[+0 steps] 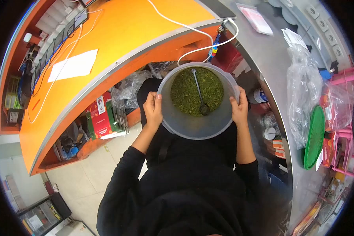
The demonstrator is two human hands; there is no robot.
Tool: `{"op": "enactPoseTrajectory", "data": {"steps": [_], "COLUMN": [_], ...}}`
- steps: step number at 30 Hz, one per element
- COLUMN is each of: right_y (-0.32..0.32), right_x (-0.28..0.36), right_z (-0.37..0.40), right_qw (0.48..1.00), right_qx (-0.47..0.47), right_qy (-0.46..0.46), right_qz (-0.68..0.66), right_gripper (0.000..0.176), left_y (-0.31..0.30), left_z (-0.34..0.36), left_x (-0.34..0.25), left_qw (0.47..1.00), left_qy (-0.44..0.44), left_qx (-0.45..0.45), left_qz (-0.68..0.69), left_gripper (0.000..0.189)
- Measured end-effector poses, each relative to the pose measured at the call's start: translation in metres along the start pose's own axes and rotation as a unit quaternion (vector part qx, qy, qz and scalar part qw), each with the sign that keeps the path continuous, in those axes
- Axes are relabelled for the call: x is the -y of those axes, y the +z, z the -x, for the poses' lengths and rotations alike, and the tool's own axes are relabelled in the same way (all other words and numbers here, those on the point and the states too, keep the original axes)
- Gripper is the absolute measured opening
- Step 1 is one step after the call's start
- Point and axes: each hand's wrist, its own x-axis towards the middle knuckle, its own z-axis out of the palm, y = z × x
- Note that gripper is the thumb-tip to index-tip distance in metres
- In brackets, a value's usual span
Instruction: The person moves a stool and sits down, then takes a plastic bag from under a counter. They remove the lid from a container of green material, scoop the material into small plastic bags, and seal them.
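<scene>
A translucent plastic tub (196,131) sits in front of me, above my lap. My left hand (152,109) grips its left wall, the thumb up near the rim. On the opposite side my right hand (239,107) is closed round the right wall in the same way. Inside the tub lie chopped green dried leaves (185,92), covering the bottom. A dark long-handled scoop (200,91) rests on the leaves, its small bowl toward me. The fingers under the tub are partly hidden.
An orange counter (145,23) curves ahead and left, with white cables (177,25) and a paper sheet (74,65). Shelves below hold boxes and plastic wrap (128,88). To the right, a grey counter (267,59) carries plastic bags (303,86) and a green round lid (314,137).
</scene>
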Motion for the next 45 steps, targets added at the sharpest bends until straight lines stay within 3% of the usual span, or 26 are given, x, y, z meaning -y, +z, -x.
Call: {"op": "enactPoseTrajectory", "data": {"steps": [4,6,7,9,10,11,12,14,17,20,21,22,23,24,25,26,27,28,30,32,34,38,40,42,43,45], "right_y": [-0.008,-0.016,-0.026,-0.061,-0.082,-0.103,-0.123,-0.121,-0.089,-0.080,-0.091,-0.102,-0.092,-0.075,-0.067,-0.058,-0.044,-0.042,-0.048,-0.038,-0.054,-0.062,-0.044,-0.001,0.022,0.063], "right_x": [0.003,0.006,-0.003,-0.053,-0.090,-0.127,-0.162,-0.138,-0.077,-0.042,-0.030,-0.018,0.039,0.108,0.150,0.169,0.199,0.178,0.145,0.117,0.067,0.077,0.114,0.175,0.185,0.189], "right_z": [0.004,0.015,0.026,0.082,0.129,0.176,0.223,0.274,0.271,0.205,0.171,0.136,0.095,0.051,0.021,-0.009,-0.042,-0.094,-0.207,-0.256,-0.291,-0.306,-0.285,-0.229,-0.195,-0.124], "right_qw": [0.999,0.999,0.995,0.940,0.953,0.930,0.874,0.758,0.711,0.816,0.919,0.972,0.977,0.974,0.979,0.968,0.963,0.940,0.896,0.820,0.808,0.826,0.889,0.986,0.985,0.931], "right_qx": [0.035,0.011,0.039,0.092,0.096,0.055,-0.012,-0.150,-0.217,-0.126,0.019,0.099,0.144,0.189,0.204,0.145,0.078,-0.009,-0.075,-0.115,-0.031,-0.147,-0.204,-0.036,0.098,0.346], "right_qy": [0.009,-0.031,-0.014,0.031,0.186,0.352,0.486,0.624,0.647,0.553,0.393,0.191,0.156,0.113,0.030,-0.122,-0.097,-0.183,-0.163,-0.005,0.079,0.091,-0.032,-0.053,-0.134,-0.110], "right_qz": [-0.002,-0.038,0.086,0.327,0.220,0.094,0.008,-0.116,-0.168,-0.112,-0.010,0.093,0.018,-0.055,-0.006,0.167,0.238,0.288,0.406,0.561,0.583,0.536,0.409,0.152,0.048,-0.035], "right_gripper": [0.042,0.055,0.056,0.060,0.065,0.070,0.075,0.074,0.073,0.073,0.068,0.064,0.057,0.050,0.034,0.023,0.023,0.025,0.043,0.063,0.077,0.069,0.058,0.052,0.048,0.060], "left_y": [-0.012,-0.020,-0.024,-0.048,-0.056,-0.075,-0.092,-0.117,-0.103,-0.074,-0.106,-0.111,-0.115,-0.111,-0.115,-0.108,-0.100,-0.091,-0.071,-0.058,-0.057,-0.077,-0.087,-0.087,-0.084,-0.085], "left_z": [-0.001,-0.001,-0.002,0.022,0.044,0.061,0.076,0.112,0.138,0.108,0.100,0.069,0.034,0.007,-0.011,-0.024,-0.031,-0.036,-0.033,-0.028,-0.016,-0.018,-0.025,-0.035,-0.037,-0.032], "left_x": [-0.002,0.002,0.006,0.043,0.058,0.079,0.082,0.060,0.004,-0.019,0.068,0.060,0.030,-0.028,-0.062,-0.101,-0.127,-0.148,-0.177,-0.193,-0.204,-0.201,-0.201,-0.211,-0.223,-0.244], "left_qw": [0.996,0.998,0.996,0.957,0.939,0.962,0.930,0.838,0.751,0.751,0.786,0.873,0.882,0.917,0.949,0.962,0.975,0.977,0.975,0.958,0.951,0.960,0.964,0.948,0.927,0.914], "left_qy": [0.017,0.056,0.076,0.059,0.096,-0.124,-0.301,-0.500,-0.625,-0.647,-0.556,-0.455,-0.370,-0.339,-0.263,-0.220,-0.130,-0.102,-0.050,-0.028,-0.003,0.169,0.224,0.306,0.357,0.372], "left_qx": [0.053,-0.012,-0.043,0.157,0.170,0.205,0.209,0.189,0.114,0.046,0.136,0.068,0.132,0.129,0.147,0.144,0.163,0.173,0.207,0.272,0.302,0.208,0.131,0.028,-0.028,-0.009], "left_qz": [-0.075,-0.036,-0.015,-0.237,-0.283,-0.134,-0.021,0.107,0.180,0.121,0.233,0.161,0.259,0.164,0.091,0.074,0.071,0.067,0.064,0.089,0.061,-0.075,-0.063,-0.082,-0.110,-0.163], "left_gripper": [0.032,0.043,0.049,0.057,0.056,0.059,0.063,0.072,0.087,0.101,0.110,0.099,0.081,0.063,0.049,0.041,0.035,0.031,0.025,0.017,0.012,0.012,0.016,0.025,0.032,0.042]}}
